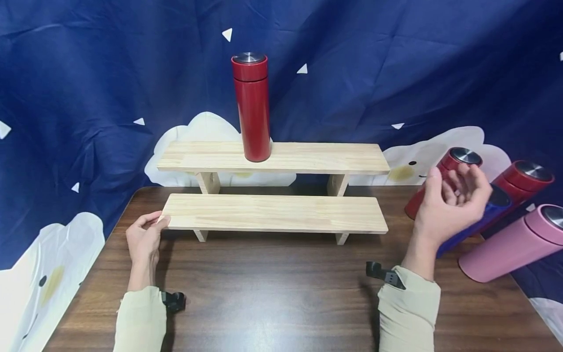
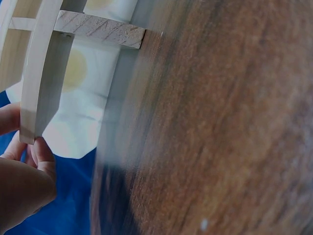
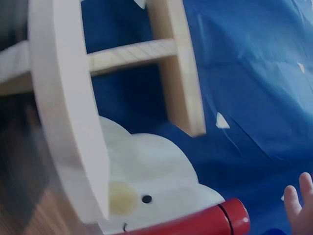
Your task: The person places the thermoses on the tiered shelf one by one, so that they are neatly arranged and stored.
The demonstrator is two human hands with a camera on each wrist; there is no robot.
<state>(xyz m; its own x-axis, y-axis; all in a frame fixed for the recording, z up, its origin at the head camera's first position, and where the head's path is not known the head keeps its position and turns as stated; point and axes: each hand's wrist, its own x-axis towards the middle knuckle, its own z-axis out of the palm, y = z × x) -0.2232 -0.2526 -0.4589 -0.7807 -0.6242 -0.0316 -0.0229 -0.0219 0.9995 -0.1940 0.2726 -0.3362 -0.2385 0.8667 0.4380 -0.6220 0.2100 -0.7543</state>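
Observation:
My left hand (image 1: 144,238) pinches the left end of the lower board of a two-tier wooden shelf (image 1: 272,212), thumb above and fingers beneath in the left wrist view. On the upper board, left of centre, stands a tall red vacuum flask (image 1: 252,110) with a steel-topped lid. At the right, my right hand (image 1: 453,208) is raised with loosely bent fingers and nothing in them. It partly hides a second red flask (image 1: 414,204) and a blue flask (image 1: 455,238). In the right wrist view only some fingers (image 3: 301,208) show at the edge.
Another red flask (image 1: 519,183) and a pink flask (image 1: 506,249) stand at the table's right side. A blue curtain (image 1: 330,98) with white shapes hangs behind the shelf. The brown wooden table (image 1: 268,288) extends in front of it.

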